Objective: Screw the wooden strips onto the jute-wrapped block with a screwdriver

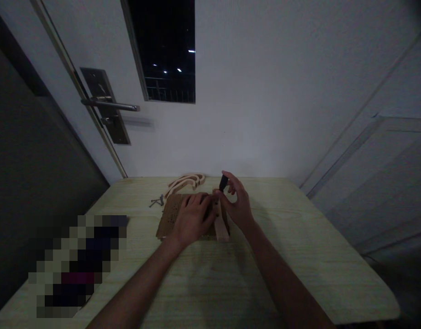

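Wooden strip [222,232] with dark holes lay on a brown board [170,214] in the head view, along the board's right side, its near end at the board's near edge. The board rested flat on the pale wood-grain table [292,274], nearer the table's far edge than its near one. Small dark specks dotted the board's left part; whether they were print or holes could not be told.

The left hand [193,217] was palm down on the board, fingers pointing toward the far edge and thumb beside the strip; whether it gripped the strip could not be told. The right hand [239,203] pinched a short black handle [223,182] between thumb and fingers, tilted above the strip's far end. Any lettering on that handle was too small and dim to read.

Curved wooden pieces [186,181] lay by the table's far edge, just beyond the board. Several screws [157,201] were scattered just off the board's far left corner. Toward the table's left edge, a pixelated patch [87,256] hid whatever was there, writing included.
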`<state>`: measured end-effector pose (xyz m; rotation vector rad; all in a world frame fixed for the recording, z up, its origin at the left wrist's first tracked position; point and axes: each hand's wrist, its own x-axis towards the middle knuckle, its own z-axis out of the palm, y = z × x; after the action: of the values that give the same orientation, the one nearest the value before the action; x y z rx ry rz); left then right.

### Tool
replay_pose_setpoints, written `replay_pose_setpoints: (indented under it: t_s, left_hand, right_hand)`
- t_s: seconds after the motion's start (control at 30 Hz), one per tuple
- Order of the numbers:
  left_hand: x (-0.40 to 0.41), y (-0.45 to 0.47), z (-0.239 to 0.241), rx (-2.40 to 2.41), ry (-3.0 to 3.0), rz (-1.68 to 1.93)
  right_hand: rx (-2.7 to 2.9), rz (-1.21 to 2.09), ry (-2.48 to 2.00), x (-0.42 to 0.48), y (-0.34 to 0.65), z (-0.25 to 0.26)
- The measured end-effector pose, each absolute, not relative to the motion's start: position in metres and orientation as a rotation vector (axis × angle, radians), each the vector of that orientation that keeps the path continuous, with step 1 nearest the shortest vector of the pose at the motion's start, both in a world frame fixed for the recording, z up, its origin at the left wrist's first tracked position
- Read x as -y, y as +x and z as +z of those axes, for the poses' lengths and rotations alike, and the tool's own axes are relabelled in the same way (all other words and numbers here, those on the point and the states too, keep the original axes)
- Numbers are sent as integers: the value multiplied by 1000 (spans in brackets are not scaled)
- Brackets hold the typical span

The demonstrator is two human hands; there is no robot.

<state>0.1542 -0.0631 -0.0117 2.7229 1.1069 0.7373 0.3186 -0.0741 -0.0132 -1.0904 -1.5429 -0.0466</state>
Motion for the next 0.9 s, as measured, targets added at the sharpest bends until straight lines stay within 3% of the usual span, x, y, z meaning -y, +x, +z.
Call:
replay_pose_setpoints:
  t_s: [0.9]
  left_hand:
    - [64, 153, -9, -1116, 2727, 695]
  right_hand:
    - [1560, -24, -1051, 74, 315, -15]
